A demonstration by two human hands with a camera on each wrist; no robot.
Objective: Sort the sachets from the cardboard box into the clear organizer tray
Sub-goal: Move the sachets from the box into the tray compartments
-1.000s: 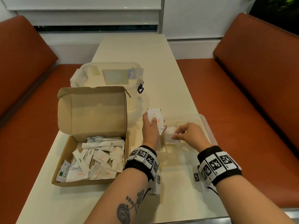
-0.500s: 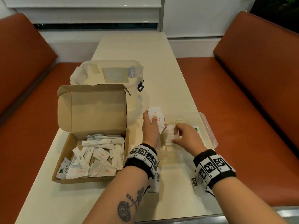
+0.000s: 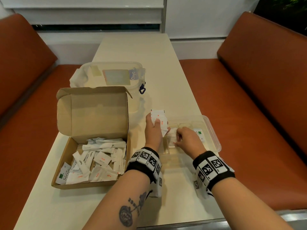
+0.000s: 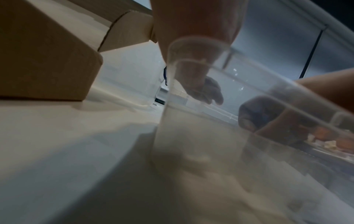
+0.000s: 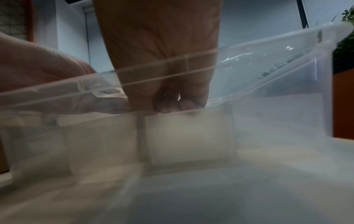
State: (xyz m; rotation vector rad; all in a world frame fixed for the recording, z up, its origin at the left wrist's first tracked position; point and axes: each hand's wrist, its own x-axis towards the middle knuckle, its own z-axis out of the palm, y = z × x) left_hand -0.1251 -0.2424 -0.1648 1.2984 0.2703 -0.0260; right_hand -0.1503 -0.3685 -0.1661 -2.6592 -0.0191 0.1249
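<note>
The open cardboard box (image 3: 93, 113) at the left holds several white sachets (image 3: 99, 160). To its right stands the clear organizer tray (image 3: 214, 130), seen close up as a blurred wall (image 4: 172, 121) and rim (image 5: 249, 50). My left hand (image 3: 153, 130) sits at the tray's left edge and grips an upright stack of salt sachets (image 3: 158, 117). My right hand (image 3: 186, 138) reaches down into a left compartment, fingers curled, pinching a white sachet (image 3: 172, 139) low in it. A Stevia sachet (image 3: 200, 133) lies in a right compartment.
A clear lidded container (image 3: 113, 75) stands behind the box on the cream table (image 3: 149, 55). Orange benches (image 3: 249, 113) flank the table on both sides. The table's near edge runs just below my forearms.
My right hand has gone down from above the tray into the left compartment with its sachet. The left hand and its stack have stayed in place.
</note>
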